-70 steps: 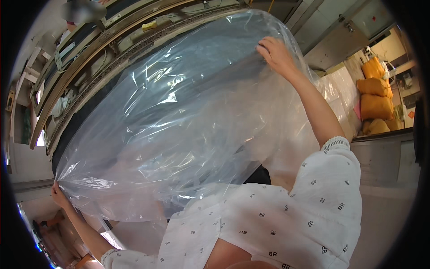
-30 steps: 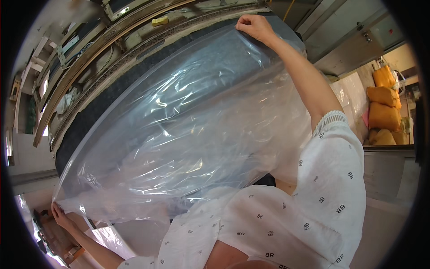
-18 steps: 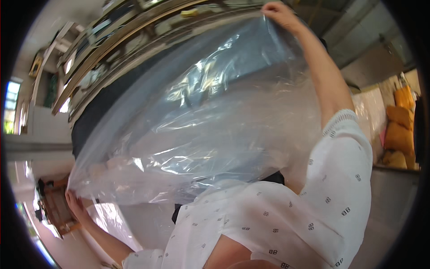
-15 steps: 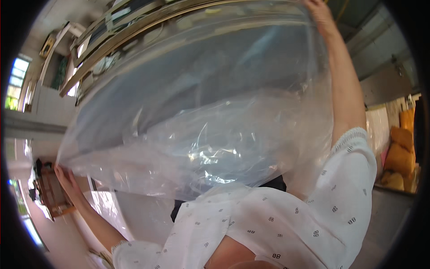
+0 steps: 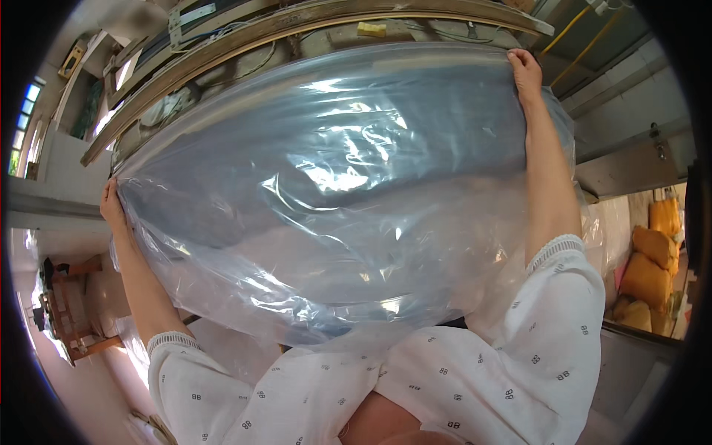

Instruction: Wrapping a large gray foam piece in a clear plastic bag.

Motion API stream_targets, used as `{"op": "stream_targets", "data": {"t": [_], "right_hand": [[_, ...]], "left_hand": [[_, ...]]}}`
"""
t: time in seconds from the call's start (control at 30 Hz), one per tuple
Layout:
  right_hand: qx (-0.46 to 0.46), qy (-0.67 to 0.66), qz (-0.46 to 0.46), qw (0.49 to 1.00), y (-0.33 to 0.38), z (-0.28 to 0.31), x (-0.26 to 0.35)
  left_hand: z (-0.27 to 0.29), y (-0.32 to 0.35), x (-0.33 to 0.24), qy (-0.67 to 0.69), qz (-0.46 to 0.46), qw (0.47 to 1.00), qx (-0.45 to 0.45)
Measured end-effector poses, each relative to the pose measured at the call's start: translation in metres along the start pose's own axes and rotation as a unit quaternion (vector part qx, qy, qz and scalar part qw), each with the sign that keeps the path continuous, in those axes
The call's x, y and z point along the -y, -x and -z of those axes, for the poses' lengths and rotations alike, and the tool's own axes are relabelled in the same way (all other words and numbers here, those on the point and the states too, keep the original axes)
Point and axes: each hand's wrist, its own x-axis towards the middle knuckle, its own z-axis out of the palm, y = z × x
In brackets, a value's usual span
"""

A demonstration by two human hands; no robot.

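Observation:
A large clear plastic sheet [image 5: 348,222] spreads between my arms, its surface wrinkled and shiny. Whether it is a single layer or a bag I cannot tell. At the far left, my left hand [image 5: 112,202] pinches the sheet's left corner. My right hand [image 5: 525,72] is closed on the far right corner. The far edge runs stretched between both hands, just this side of a long wooden rail. Nearer me, the plastic sags and bunches against my white patterned shirt. A dark blue-grey surface shows through the plastic.
Beyond the sheet runs the wooden rail [image 5: 215,53], with a small yellow block [image 5: 371,30] behind it. Yellow-orange sacks [image 5: 647,268] are piled at the right. A brown wooden stand [image 5: 68,311] is at the left. A yellow cord [image 5: 567,32] hangs at the far right.
My left hand has moved up and away from me with its corner. My right hand has come slightly down. The sheet has dropped flatter, and its far edge is now stretched out.

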Motion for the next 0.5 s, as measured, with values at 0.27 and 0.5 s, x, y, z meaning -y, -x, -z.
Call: {"op": "stream_targets", "data": {"t": [0.27, 0.5], "right_hand": [[-0.030, 0.148, -0.025, 0.988, -0.010, -0.012, 0.010], [-0.125, 0.247, 0.025, 0.961, -0.013, -0.010, 0.009]], "left_hand": [[-0.016, -0.032, 0.006, 0.024, 0.019, 1.000, 0.007], [-0.021, -0.048, 0.025, -0.178, -0.005, 0.980, -0.089]]}}
